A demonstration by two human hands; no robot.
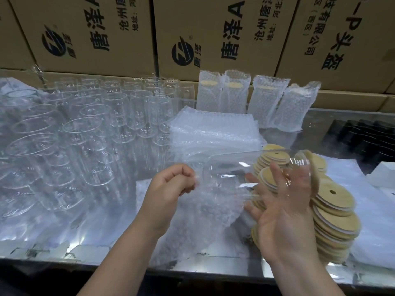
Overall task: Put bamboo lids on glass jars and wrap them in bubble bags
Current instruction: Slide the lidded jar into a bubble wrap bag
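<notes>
Left hand [171, 184]: fingers curled, pinching the mouth edge of a bubble bag [205, 214], which hangs toward 5 o'clock of it. Glass jar [230, 167] lies on its side at 3 o'clock of the left hand, its base at the bag mouth. Right hand [282, 210]: palm up, fingers spread wide, cradling the jar, which sits at its 10 o'clock. Lid pile [335, 212] is at 3 o'clock of the right hand.

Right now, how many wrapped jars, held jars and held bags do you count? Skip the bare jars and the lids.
Wrapped jars: 4
Held jar: 1, resting on the right hand
Held bag: 1, pinched by the left hand
Total: 6
</notes>
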